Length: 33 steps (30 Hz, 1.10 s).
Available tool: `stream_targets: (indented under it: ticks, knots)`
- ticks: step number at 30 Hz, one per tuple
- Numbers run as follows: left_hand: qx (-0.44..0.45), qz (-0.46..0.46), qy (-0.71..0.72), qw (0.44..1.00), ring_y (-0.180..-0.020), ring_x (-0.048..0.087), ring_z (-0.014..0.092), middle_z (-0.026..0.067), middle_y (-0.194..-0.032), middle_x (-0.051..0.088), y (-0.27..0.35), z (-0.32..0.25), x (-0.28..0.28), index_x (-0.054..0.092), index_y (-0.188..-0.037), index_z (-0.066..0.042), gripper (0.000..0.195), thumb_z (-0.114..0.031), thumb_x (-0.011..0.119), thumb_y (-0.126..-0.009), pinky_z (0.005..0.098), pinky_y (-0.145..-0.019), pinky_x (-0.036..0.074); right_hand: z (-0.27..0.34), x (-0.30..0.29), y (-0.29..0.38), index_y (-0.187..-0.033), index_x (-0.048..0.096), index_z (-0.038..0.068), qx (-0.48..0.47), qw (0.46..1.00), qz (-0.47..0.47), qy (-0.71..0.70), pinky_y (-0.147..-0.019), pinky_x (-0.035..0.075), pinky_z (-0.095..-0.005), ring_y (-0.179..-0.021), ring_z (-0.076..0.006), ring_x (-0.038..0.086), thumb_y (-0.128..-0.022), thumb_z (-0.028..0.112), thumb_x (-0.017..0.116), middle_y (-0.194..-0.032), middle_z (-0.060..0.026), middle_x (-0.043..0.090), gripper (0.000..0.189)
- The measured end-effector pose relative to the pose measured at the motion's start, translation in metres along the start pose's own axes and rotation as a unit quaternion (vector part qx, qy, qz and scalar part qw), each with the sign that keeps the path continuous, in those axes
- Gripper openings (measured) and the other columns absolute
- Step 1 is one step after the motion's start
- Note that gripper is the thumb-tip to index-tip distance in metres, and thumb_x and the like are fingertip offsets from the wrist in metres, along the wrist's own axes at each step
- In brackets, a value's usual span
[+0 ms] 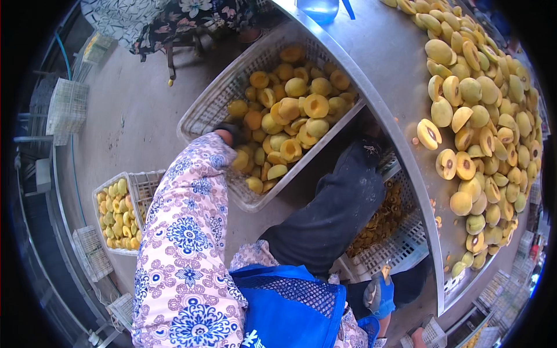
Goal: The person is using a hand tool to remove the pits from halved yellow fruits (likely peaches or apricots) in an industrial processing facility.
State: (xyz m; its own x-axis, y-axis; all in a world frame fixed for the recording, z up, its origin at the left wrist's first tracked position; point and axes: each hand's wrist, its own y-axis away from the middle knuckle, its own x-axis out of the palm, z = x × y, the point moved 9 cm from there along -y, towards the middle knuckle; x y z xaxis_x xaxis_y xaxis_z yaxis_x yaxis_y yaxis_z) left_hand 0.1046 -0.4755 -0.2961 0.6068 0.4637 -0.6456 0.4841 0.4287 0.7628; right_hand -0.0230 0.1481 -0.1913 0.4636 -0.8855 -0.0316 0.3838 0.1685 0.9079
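My left hand (230, 133), in a dark glove, reaches over the rim of a white plastic crate (209, 108) of halved yellow peaches (316, 105); its fingers are blurred and partly hidden by the patterned sleeve. My right hand (379, 293), in a grey and blue glove, is low near my lap, closed on a small hand tool (386, 272) whose exact kind is unclear. To the right, a metal table (383, 52) holds a heap of peaches (472, 90), many cut open with stones still inside.
The table's raised metal edge (383, 104) curves beside the crate. Beneath it is another crate (404, 243) with small brown pieces. A crate of yellow fruit (117, 213) stands on the floor at left. A person in flowered clothing (191, 21) is at the top; a blue container (320, 9) is on the table.
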Motion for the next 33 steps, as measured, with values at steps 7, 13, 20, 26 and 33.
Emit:
stream_targets:
  ticks: [7, 13, 20, 26, 33]
  knots:
    - [-0.083, 0.022, -0.071, 0.994, -0.105, 0.061, 0.033, 0.0137, -0.124, 0.058, 0.009, 0.045, -0.030, 0.059, -0.122, -0.015, 0.039, -0.027, 0.057, -0.086, 0.0402, -0.085, 0.051, -0.015, -0.012, -0.023, -0.092, 0.049, 0.015, 0.100, 0.989, 0.019, -0.110, -0.028, 0.025, -0.0299, -0.034, -0.0146, 0.036, -0.097, 0.037, 0.047, -0.053, 0.0018, 0.037, 0.023]
    - [0.126, -0.293, 0.101, 0.942, -0.124, 0.048, 0.033, 0.0185, -0.133, 0.050, -0.012, -0.024, -0.144, 0.048, -0.135, -0.016, 0.067, -0.051, 0.064, -0.081, 0.0436, -0.101, 0.040, 0.004, 0.003, -0.022, -0.091, 0.047, 0.014, 0.046, 0.996, -0.004, -0.077, -0.028, 0.025, -0.0281, -0.034, -0.0134, 0.035, -0.098, 0.036, 0.046, -0.053, 0.0016, 0.038, 0.023]
    - [0.224, -0.046, 0.000, 0.973, -0.104, 0.059, 0.033, 0.0140, -0.114, 0.063, -0.025, -0.017, 0.012, 0.062, -0.116, -0.015, 0.048, -0.036, 0.073, -0.074, 0.0415, -0.092, 0.046, 0.004, 0.002, -0.020, -0.092, 0.047, 0.014, 0.026, 0.992, 0.008, -0.126, -0.028, 0.025, -0.0274, -0.033, -0.0127, 0.036, -0.099, 0.035, 0.045, -0.054, 0.0017, 0.038, 0.022]
    - [0.258, 0.114, -0.250, 0.926, -0.108, 0.060, 0.031, 0.0128, -0.118, 0.063, 0.001, -0.061, 0.047, 0.065, -0.116, -0.013, 0.048, -0.046, 0.057, -0.082, 0.0389, -0.093, 0.047, 0.000, 0.000, -0.028, -0.092, 0.049, 0.014, 0.006, 0.997, -0.004, -0.073, -0.028, 0.026, -0.0275, -0.035, -0.0126, 0.036, -0.099, 0.036, 0.046, -0.055, 0.0015, 0.039, 0.024]
    - [0.249, -0.237, 0.108, 0.933, -0.113, 0.055, 0.031, 0.0151, -0.127, 0.056, 0.005, -0.141, -0.167, 0.060, -0.121, -0.020, 0.048, -0.053, 0.059, -0.086, 0.0420, -0.094, 0.046, 0.009, 0.004, -0.023, -0.092, 0.049, 0.012, -0.012, 0.993, 0.012, -0.116, -0.029, 0.025, -0.0257, -0.036, -0.0101, 0.035, -0.097, 0.036, 0.051, -0.055, 0.0033, 0.038, 0.025]
